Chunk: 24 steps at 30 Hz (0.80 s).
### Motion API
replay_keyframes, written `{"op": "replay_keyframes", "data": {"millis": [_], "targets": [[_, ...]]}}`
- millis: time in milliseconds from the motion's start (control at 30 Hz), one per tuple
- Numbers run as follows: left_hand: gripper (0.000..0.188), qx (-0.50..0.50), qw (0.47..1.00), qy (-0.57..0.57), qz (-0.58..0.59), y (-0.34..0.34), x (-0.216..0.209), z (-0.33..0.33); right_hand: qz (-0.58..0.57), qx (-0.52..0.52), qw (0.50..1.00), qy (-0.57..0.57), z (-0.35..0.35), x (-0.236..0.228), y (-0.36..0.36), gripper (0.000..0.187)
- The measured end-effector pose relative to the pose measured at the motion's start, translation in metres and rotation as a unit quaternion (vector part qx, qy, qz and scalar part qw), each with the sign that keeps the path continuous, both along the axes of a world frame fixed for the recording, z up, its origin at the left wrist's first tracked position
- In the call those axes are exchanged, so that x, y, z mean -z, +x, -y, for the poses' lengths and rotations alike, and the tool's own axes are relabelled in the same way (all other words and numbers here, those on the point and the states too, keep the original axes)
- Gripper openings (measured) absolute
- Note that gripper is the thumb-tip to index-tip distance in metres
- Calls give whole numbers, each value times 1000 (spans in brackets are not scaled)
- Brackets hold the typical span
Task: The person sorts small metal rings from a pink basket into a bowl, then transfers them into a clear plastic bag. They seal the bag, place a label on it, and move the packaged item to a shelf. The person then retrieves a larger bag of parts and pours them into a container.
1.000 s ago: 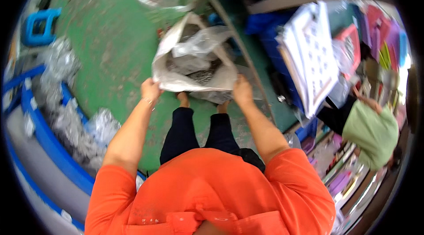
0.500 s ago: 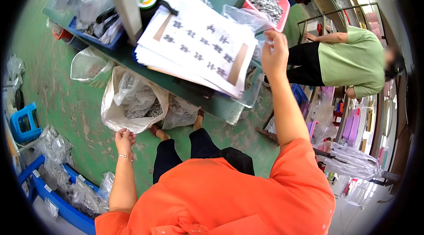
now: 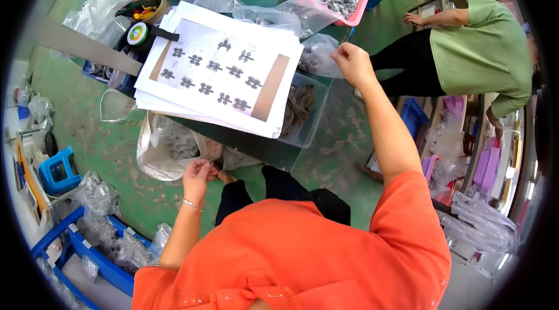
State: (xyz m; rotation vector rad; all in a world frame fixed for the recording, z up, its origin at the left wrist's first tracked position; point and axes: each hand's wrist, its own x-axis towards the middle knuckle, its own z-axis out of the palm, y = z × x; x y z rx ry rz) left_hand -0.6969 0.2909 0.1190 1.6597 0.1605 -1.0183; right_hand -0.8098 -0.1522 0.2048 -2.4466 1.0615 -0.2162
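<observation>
My right hand (image 3: 355,66) reaches to the table's right corner, with thumb and fingers pinched at the edge of a clear plastic bag (image 3: 319,56) whose contents I cannot make out. My left hand (image 3: 198,180) hangs lower, in front of the table, fingers curled together; whether anything small is in them is hidden. Close beyond it on the floor stands a white sack (image 3: 152,158) with clear bags inside. A stack of printed sheets (image 3: 218,71) showing dark shapes lies at the table's near edge. Behind the pinched bag sits a pink basket (image 3: 362,11) full of small wrapped silvery pieces.
Under the sheets' right side, a clear bin (image 3: 310,120) holds dark cloth-like stuff. A tape roll (image 3: 138,33) and a round tub of tools (image 3: 152,7) stand left. A co-worker in a green shirt (image 3: 474,50) stands right by shelves. Blue stool (image 3: 59,170) and blue crate (image 3: 110,263) are left.
My view has shifted toward the right. My right hand has come from beside the pink basket down to the clear bag. My left hand has moved right, past the sack's rim.
</observation>
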Motion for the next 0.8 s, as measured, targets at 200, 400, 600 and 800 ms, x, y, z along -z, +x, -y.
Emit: {"op": "replay_keyframes", "data": {"millis": [200,400,600,800], "targets": [[13,65,997,-50,11,-6,-30,44,121,-12,992,16,5,6,-7,15],[13,139,989,-51,27,-7,-49,53,160,29,986,46,3,6,-5,14],[11,136,988,-65,17,-5,-53,55,209,-70,956,-194,3,4,-6,6],[11,153,986,-60,25,-3,-54,54,166,-201,958,-120,-27,4,-17,10]]}}
